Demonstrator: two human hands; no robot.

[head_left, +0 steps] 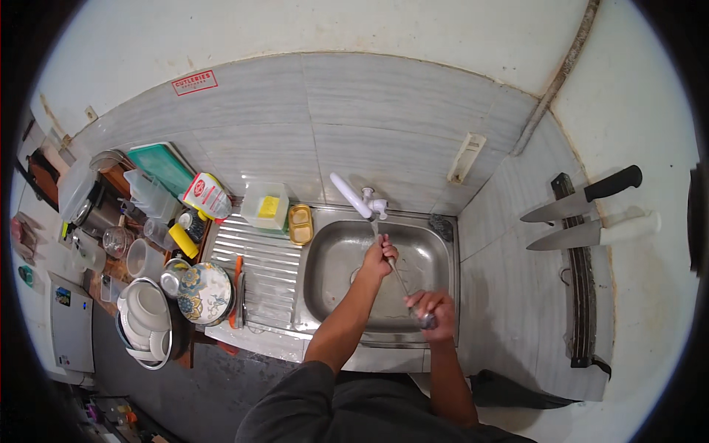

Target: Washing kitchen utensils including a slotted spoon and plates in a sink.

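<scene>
My left hand (379,256) is closed round a long, thin metal utensil (399,276), just below the white tap (351,196). The utensil slants down to the right over the steel sink (347,323). At its near end my right hand (436,310) is closed, slightly blurred. A rounded grey shape (427,321) shows at those fingers; I cannot tell whether it is the utensil's head or a scrubber. The utensil's far end, by the tap's mouth, is hard to make out.
Left of the sink lies a ribbed drainboard (255,258) with a clear tub (264,209), a gold soap dish (300,224) and a floral plate (205,293). A basin of white dishes (145,317) stands farther left. Two knives (583,193) hang on the right wall.
</scene>
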